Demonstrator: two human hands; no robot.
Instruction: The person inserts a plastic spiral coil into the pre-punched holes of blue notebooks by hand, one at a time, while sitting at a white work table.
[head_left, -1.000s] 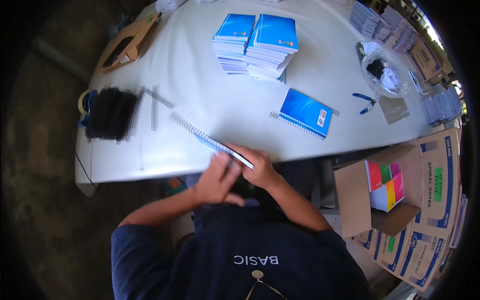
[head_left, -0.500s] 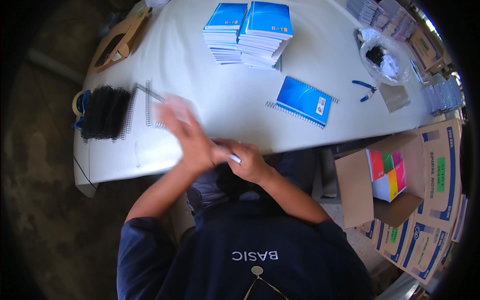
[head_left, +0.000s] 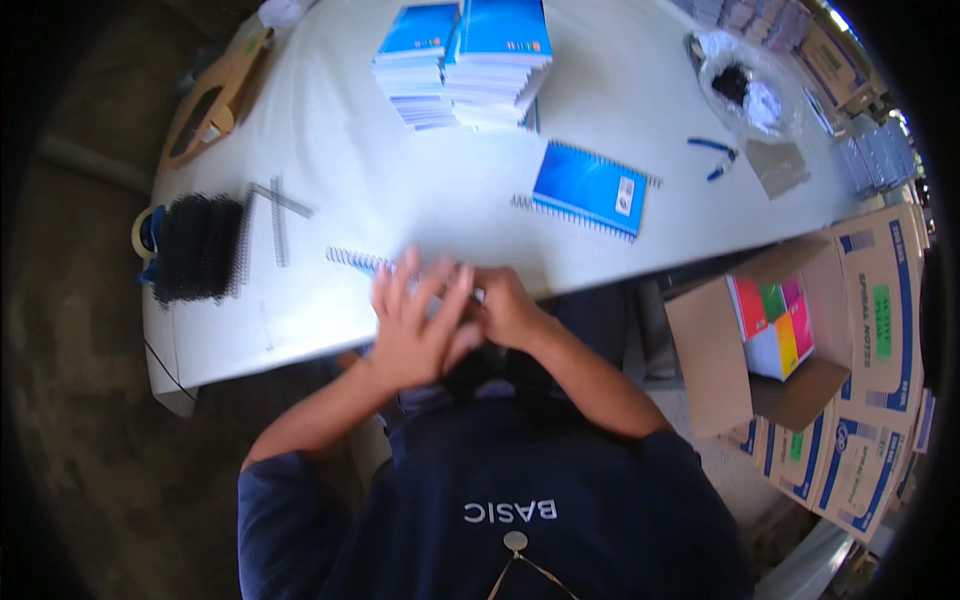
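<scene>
Above my lap at the table's near edge, my right hand (head_left: 507, 306) is closed on a notebook held nearly edge-on and mostly hidden behind my hands. A dark spiral coil (head_left: 350, 257) sticks out from it to the left, with a bit of blue beside it. My left hand (head_left: 420, 330) lies across the notebook, its fingers stretched out and spread, slightly blurred. Farther right on the table lie blue spiral notebooks (head_left: 588, 190), with coil ends jutting past their edges. Left of my hands, loose coils (head_left: 279, 225) lie by a thick bundle of black coils (head_left: 200, 248).
Two tall stacks of blue notebooks (head_left: 497, 75) stand at the far side. Blue-handled pliers (head_left: 716, 160) and a plastic bag (head_left: 755, 95) are to the right. An open carton (head_left: 706, 350) with colourful notebooks stands at lower right; a tape roll (head_left: 141, 231) sits far left.
My left hand has swung right and down from beside the loose coils onto the held notebook. A coil now protrudes leftward there. The view has shifted slightly.
</scene>
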